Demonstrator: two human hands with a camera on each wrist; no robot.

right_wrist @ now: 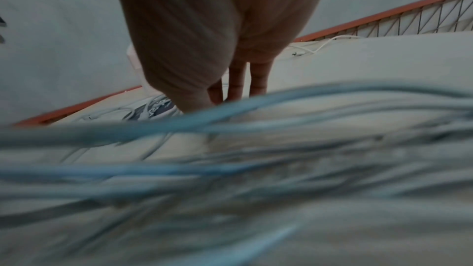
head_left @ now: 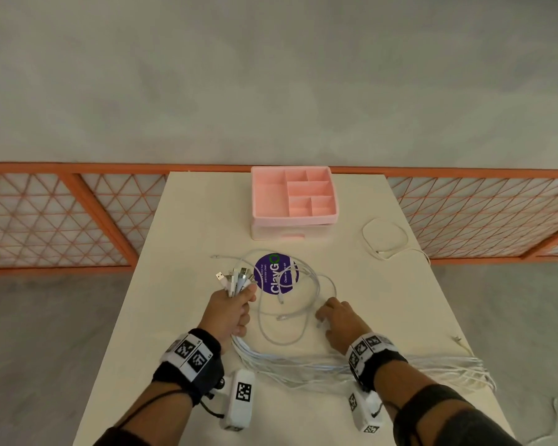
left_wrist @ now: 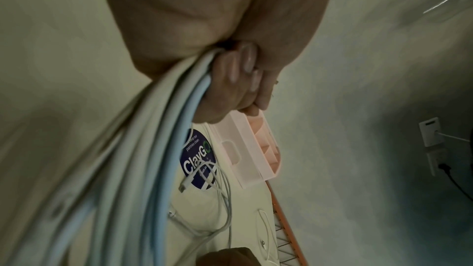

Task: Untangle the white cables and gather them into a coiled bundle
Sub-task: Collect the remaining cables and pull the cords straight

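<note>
My left hand [head_left: 237, 309] grips a bundle of white cables [head_left: 236, 280] near their ends, and several USB plugs stick up above the fist. In the left wrist view its curled fingers [left_wrist: 231, 80] wrap the white and pale blue cords [left_wrist: 158, 128]. The cords trail out below the fist, run across the table under my right wrist, and hang off the right edge [head_left: 464, 365]. My right hand [head_left: 331, 315] reaches down with straight fingers [right_wrist: 236, 82], fingertips on the table at a loose cable loop [head_left: 298, 312]. The blurred cords [right_wrist: 230, 159] fill the right wrist view.
A round purple sticker [head_left: 276, 273] lies under the loose loops. A pink compartment organiser [head_left: 295, 201] stands at the table's far edge. A separate coiled white cable [head_left: 385, 239] lies at the back right. An orange lattice railing [head_left: 78, 214] runs behind the white table [head_left: 181, 236].
</note>
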